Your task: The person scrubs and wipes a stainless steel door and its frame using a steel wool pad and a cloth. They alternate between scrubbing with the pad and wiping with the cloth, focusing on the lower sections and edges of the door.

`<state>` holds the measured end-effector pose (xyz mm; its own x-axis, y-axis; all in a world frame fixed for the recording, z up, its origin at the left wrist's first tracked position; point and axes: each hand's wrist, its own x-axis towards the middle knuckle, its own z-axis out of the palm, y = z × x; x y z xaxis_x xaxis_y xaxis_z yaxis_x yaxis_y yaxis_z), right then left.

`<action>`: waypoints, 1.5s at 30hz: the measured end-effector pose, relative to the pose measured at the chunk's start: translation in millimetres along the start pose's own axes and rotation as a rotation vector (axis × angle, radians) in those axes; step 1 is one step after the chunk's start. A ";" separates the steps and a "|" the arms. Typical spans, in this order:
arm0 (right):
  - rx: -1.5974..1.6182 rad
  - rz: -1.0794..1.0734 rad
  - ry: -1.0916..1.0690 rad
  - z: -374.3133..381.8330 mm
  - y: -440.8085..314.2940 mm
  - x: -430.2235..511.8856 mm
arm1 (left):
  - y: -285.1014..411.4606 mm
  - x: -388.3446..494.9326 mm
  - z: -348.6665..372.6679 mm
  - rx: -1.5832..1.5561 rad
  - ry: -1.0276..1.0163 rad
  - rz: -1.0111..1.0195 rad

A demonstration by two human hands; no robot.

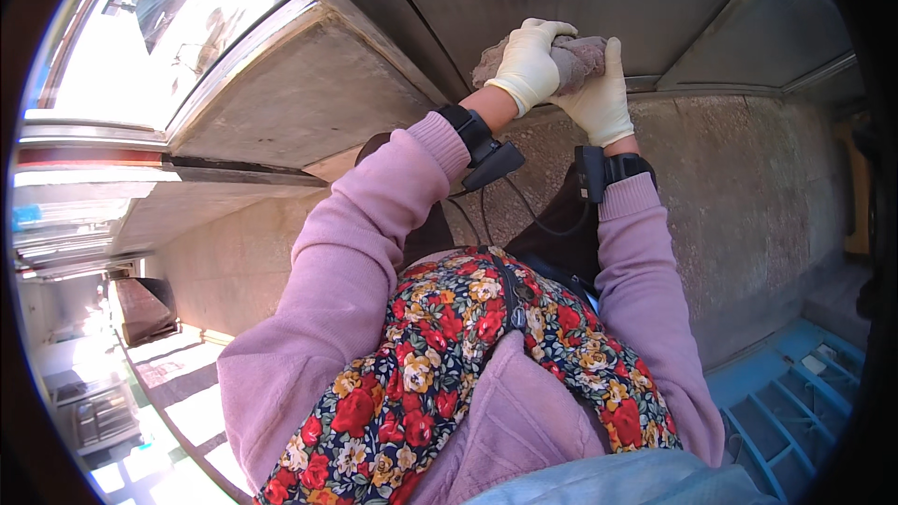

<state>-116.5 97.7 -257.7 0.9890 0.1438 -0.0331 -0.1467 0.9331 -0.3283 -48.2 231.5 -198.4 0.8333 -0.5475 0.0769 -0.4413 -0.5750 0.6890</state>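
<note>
Both my hands wear pale rubber gloves and grip a bunched, dirty pinkish-grey cloth [584, 64]. My left hand [531, 64] lies over the cloth, with its fingers bent around the top. From below and the right, my right hand [600, 99] holds it, thumb pointing up along its edge. The cloth is in front of a brushed metal panel [596, 7], near its lower edge; I cannot tell whether the two touch. Part of the cloth is hidden under the gloves.
A window [175, 35] with a concrete ledge [302, 91] lies on the left. Below me is a worn, speckled floor [729, 175]. A blue metal frame [779, 400] stands at the lower right. Cables [540, 217] hang near the black wrist devices [491, 154].
</note>
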 end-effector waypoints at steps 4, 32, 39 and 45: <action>-0.066 -0.048 0.087 -13.5 -0.2 5.7 | 6.6 0.1 -6.9 -0.158 -0.141 0.084; -0.244 -0.245 0.417 -3.1 -15.4 -6.6 | 177.5 -159.7 -185.4 -0.355 -0.065 1.123; -0.195 -0.186 0.366 -10.0 -17.3 -2.6 | 190.8 -171.3 -189.4 -0.327 -0.105 1.014; -0.217 -0.198 0.365 -5.6 -18.9 -5.1 | 188.7 -185.0 -179.9 -0.331 0.012 1.028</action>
<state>-118.7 77.5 -256.5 0.9445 -0.1913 -0.2672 0.0135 0.8351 -0.5500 -225.8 333.7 47.0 0.1192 -0.6674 0.7351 -0.8208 0.3504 0.4511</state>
